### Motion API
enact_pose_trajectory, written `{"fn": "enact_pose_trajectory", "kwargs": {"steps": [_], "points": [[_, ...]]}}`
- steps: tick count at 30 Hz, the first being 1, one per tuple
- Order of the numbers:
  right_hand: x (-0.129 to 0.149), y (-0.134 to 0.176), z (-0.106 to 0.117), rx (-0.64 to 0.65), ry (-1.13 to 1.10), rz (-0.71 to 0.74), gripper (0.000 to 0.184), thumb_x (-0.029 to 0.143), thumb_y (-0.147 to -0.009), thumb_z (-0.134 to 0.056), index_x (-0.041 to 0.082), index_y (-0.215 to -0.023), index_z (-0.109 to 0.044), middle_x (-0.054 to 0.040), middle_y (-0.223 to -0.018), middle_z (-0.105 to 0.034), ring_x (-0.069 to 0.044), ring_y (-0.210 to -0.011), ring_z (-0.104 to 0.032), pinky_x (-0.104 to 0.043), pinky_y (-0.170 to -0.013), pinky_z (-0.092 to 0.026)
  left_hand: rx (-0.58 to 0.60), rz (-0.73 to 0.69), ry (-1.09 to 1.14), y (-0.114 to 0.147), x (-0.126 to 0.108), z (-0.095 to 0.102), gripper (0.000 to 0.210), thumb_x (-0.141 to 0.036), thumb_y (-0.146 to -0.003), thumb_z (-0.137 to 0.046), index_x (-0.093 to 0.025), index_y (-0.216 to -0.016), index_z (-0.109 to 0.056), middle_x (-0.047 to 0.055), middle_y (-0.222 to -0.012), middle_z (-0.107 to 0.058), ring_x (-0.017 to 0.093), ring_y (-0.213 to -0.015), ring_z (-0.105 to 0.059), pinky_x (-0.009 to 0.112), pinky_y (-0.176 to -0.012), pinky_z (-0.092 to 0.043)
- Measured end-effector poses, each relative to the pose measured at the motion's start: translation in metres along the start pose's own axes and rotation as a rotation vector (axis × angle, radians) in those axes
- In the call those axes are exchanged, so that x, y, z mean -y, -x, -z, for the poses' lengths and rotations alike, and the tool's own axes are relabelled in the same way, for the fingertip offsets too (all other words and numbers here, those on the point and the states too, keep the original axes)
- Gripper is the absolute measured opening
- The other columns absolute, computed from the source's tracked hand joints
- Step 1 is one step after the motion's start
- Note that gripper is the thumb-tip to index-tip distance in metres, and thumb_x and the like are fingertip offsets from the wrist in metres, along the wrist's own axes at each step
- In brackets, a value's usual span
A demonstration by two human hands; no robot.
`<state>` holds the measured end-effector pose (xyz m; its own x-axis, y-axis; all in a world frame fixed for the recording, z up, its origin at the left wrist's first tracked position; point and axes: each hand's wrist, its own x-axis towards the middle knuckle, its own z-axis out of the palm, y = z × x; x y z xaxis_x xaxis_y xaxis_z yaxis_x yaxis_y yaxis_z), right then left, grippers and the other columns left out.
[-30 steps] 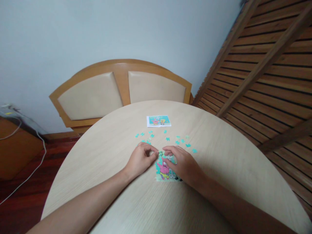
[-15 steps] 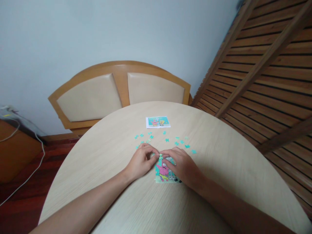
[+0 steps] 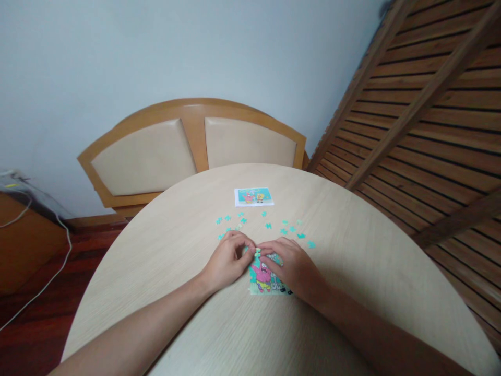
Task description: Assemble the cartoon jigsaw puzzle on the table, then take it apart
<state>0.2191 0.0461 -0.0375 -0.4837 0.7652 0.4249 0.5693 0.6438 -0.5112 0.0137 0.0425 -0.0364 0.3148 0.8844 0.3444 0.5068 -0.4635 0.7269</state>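
Observation:
A partly joined jigsaw puzzle (image 3: pixel 263 280) with a pink starfish figure lies flat near the middle of the table. At its upper edge sits a small green puzzle piece (image 3: pixel 257 253), between the fingertips of both hands. My left hand (image 3: pixel 230 257) pinches at that piece from the left, thumb and forefinger closed together. My right hand (image 3: pixel 291 263) reaches in from the right, its fingers bent around the piece's other side and over the puzzle. It hides the puzzle's right part.
Loose turquoise puzzle pieces (image 3: pixel 268 226) lie scattered beyond my hands. Farther back is a picture card (image 3: pixel 253 197) of the cartoon scene. A padded wooden bench (image 3: pixel 199 141) stands behind the round table (image 3: pixel 176 224), and wooden slats (image 3: pixel 415 104) rise at right.
The small green piece between my fingertips has shifted very slightly to the left. Both hands stay in almost the same place.

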Motion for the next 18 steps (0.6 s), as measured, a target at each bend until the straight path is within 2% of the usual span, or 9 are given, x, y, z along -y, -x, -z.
{"fn": "enact_pose_trajectory", "kwargs": {"steps": [4, 8, 14, 18], "points": [[-0.001, -0.001, 0.001, 0.013, 0.034, -0.034, 0.023, 0.010, -0.085, -0.070, 0.019, -0.106, -0.070, -0.0033, -0.091, -0.074, -0.023, -0.092, -0.065, -0.037, -0.086, -0.047, -0.088, 0.069, -0.069, 0.000, 0.006, 0.000, 0.015, -0.025, -0.091, -0.058, -0.021, -0.082, -0.069, 0.004, -0.084, -0.068, 0.024, -0.095, -0.058, 0.039, -0.090, -0.044], [-0.004, -0.005, 0.003, 0.061, 0.086, -0.075, 0.012, 0.013, -0.088, -0.068, 0.018, -0.098, -0.072, -0.0053, -0.093, -0.074, -0.023, -0.093, -0.065, -0.038, -0.087, -0.047, -0.145, 0.062, -0.101, -0.001, 0.009, 0.001, 0.014, -0.025, -0.091, -0.058, -0.020, -0.082, -0.068, 0.005, -0.088, -0.069, 0.024, -0.099, -0.058, 0.040, -0.092, -0.044], [-0.012, -0.011, 0.012, 0.137, 0.096, -0.151, 0.009, 0.016, -0.090, -0.065, 0.018, -0.092, -0.074, -0.0054, -0.095, -0.076, -0.023, -0.095, -0.066, -0.038, -0.089, -0.047, -0.139, 0.005, -0.130, -0.004, 0.011, 0.003, 0.015, -0.021, -0.090, -0.057, -0.021, -0.078, -0.065, 0.003, -0.091, -0.072, 0.023, -0.100, -0.059, 0.044, -0.097, -0.041], [-0.018, -0.012, 0.019, 0.109, 0.085, -0.211, 0.011, 0.016, -0.089, -0.063, 0.018, -0.090, -0.074, -0.0050, -0.094, -0.076, -0.022, -0.093, -0.067, -0.036, -0.088, -0.048, -0.136, -0.005, -0.130, -0.004, 0.011, 0.003, 0.015, -0.019, -0.089, -0.056, -0.021, -0.077, -0.064, 0.002, -0.092, -0.072, 0.023, -0.099, -0.059, 0.045, -0.098, -0.041]]}}
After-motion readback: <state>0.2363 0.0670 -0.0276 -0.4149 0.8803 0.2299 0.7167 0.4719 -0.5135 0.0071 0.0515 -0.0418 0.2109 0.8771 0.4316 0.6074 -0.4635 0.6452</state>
